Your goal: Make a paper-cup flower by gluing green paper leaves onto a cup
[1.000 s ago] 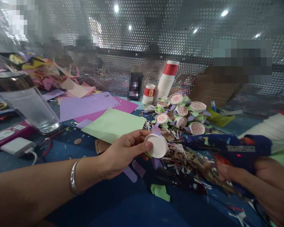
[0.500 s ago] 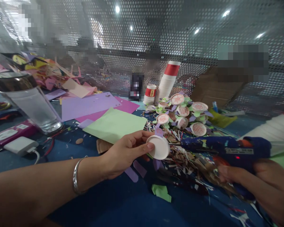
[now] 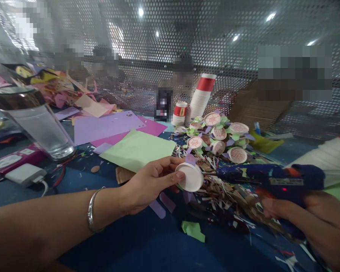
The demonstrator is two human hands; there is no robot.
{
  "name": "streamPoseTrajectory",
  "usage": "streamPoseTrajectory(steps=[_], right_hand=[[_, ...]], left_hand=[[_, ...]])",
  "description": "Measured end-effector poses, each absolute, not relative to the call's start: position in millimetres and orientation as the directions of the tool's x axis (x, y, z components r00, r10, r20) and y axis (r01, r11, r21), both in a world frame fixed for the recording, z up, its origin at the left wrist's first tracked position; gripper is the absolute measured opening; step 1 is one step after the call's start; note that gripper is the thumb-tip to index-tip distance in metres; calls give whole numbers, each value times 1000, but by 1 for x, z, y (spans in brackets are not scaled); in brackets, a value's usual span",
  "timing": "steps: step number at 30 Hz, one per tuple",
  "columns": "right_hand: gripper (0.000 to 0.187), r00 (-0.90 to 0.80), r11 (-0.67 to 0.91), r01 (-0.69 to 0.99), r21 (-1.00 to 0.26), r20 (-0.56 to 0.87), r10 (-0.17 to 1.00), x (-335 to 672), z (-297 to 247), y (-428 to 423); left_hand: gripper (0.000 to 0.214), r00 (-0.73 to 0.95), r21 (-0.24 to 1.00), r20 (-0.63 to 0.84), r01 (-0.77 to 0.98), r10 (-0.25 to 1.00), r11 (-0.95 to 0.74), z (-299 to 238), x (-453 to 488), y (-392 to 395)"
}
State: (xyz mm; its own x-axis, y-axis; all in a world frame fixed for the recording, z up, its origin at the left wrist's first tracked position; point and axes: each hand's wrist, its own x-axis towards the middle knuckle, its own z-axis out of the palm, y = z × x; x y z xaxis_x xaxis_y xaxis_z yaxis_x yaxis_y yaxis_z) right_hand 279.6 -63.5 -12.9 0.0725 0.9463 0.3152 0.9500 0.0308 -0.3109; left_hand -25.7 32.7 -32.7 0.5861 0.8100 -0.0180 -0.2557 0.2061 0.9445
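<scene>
My left hand (image 3: 154, 180) pinches a white round paper-cup base (image 3: 191, 177) between thumb and fingers. A purple paper tab (image 3: 190, 159) sticks up from its upper edge. In my right hand (image 3: 297, 217) is a blue hot glue gun (image 3: 249, 173) with a small red light glowing on its side. Its nozzle points left and reaches the right edge of the cup base; whether it touches cannot be made out. Purple paper strips (image 3: 158, 209) and a green paper piece (image 3: 193, 231) lie on the blue table below my left hand.
Finished-looking cup bases with red drawings (image 3: 219, 133) are piled behind the glue gun, amid paper shreds (image 3: 229, 196). Stacked paper cups (image 3: 202, 94) lean at the back. Coloured sheets (image 3: 138, 149), a water bottle (image 3: 42, 124) and a purple power strip (image 3: 15, 158) occupy the left.
</scene>
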Motion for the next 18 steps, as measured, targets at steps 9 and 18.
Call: streamPoseTrajectory(steps=[9, 18], right_hand=[[45, 102, -2, 961, -275, 348, 932, 283, -18, -64], [59, 220, -69, 896, -439, 304, 927, 274, -9, -65]], left_hand=[[37, 587, 942, -21, -259, 809, 212, -34, -25, 33], [34, 569, 946, -25, -254, 822, 204, -32, -25, 31]])
